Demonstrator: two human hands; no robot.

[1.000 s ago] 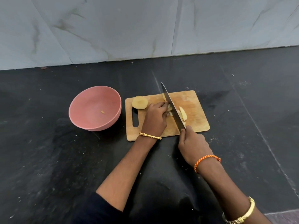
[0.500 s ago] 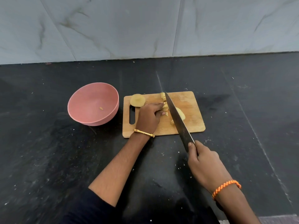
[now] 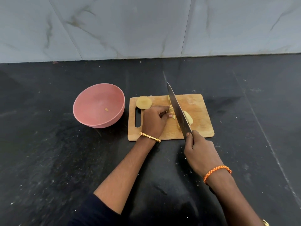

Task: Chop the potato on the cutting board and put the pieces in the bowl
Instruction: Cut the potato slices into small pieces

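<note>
A wooden cutting board [image 3: 197, 103] lies on the black counter. My left hand [image 3: 154, 119] presses down on cut potato pieces [image 3: 171, 110] at the board's middle. My right hand [image 3: 197, 149] grips the handle of a large knife [image 3: 177, 111], whose blade runs across the board just right of my left fingers. A round potato half [image 3: 144, 102] rests cut side up at the board's far left corner. A potato slice [image 3: 189, 118] lies right of the blade. The pink bowl [image 3: 84, 108] stands left of the board and holds one small potato bit [image 3: 106, 109].
The black stone counter [image 3: 48, 160] stretches all around, speckled with small crumbs. A grey marble wall [image 3: 146, 26] rises behind it. The board's handle slot [image 3: 138, 117] faces the bowl.
The knife blade moved forward over the board again after being drawn back toward me. My left hand stays on the potato pieces.
</note>
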